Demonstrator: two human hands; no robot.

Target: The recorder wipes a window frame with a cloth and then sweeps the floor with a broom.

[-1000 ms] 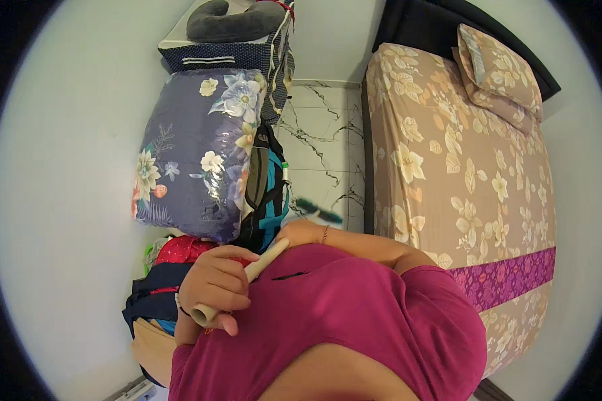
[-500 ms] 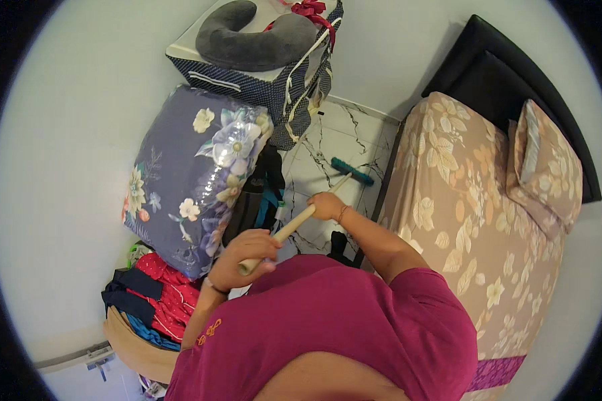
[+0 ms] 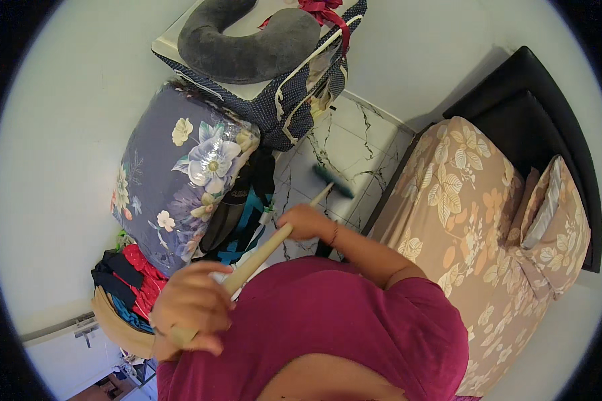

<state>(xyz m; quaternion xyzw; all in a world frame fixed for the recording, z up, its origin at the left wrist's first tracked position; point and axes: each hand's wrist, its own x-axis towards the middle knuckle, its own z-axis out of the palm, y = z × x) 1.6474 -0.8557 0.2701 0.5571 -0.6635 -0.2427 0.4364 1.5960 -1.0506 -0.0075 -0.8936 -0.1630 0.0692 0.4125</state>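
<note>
Over the white, black-veined tile floor [image 3: 364, 136], a pale round-handled, green-headed broom [image 3: 257, 260] slants, left hand [image 3: 195, 302] wrapped around its upper end, right hand [image 3: 304, 222] clamped lower. Narrow clearance could make its head snag the black-and-turquoise fabric bag [image 3: 250, 212].

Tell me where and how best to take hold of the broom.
Probably on the bare stretch of its pale handle between the left hand and right hand, coming from above and wrapping crosswise: it is long, slim and rounded, and slants down toward the dark green brush head.
</note>
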